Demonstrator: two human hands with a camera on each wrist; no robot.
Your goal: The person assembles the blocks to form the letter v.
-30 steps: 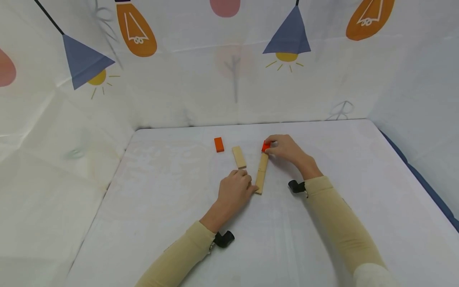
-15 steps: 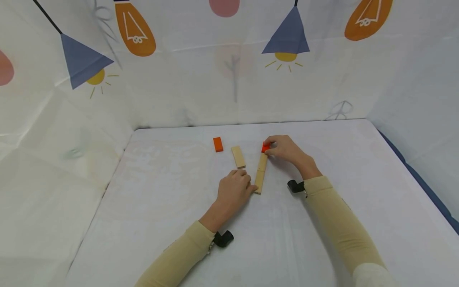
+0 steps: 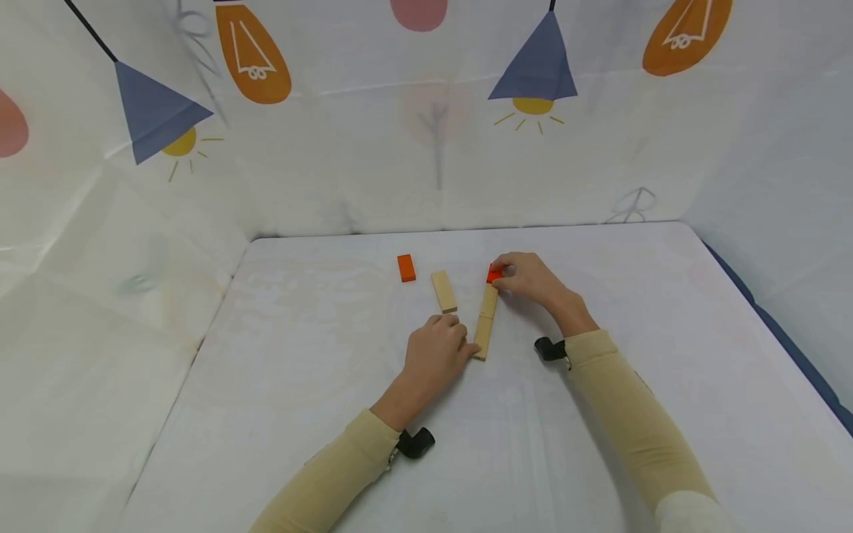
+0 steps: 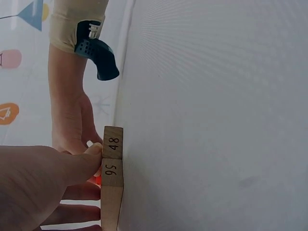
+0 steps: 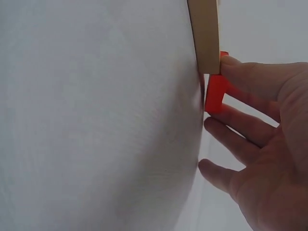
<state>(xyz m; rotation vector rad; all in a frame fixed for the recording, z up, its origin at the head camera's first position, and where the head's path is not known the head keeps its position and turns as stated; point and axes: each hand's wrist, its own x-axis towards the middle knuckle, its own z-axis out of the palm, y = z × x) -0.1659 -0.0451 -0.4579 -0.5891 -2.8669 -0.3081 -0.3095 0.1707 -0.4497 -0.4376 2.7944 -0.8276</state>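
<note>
In the head view, my right hand [image 3: 529,277] pinches a small red block [image 3: 494,274] at the far end of two plain wooden blocks [image 3: 486,318] laid end to end. Its thumb and fingers are on the red block beside the wooden block's end in the right wrist view. My left hand [image 3: 435,352] has its thumb at the row's near end, its fingers bent over the table. In the left wrist view it holds a wooden block marked with a number [image 4: 112,175], which meets another marked 48 [image 4: 113,142]. Part of these blocks is hidden under the left hand in the head view.
Beyond the left fingers lies another plain wooden block [image 3: 443,292], slightly slanted. A second red block [image 3: 406,268] lies farther back on the left. Everything rests on a white table [image 3: 300,414], with a printed cloth [image 3: 373,163] hanging behind it.
Both hands stay almost still. The red block in the right hand sits slightly nearer the wooden row than a second ago; the other blocks have not moved.
</note>
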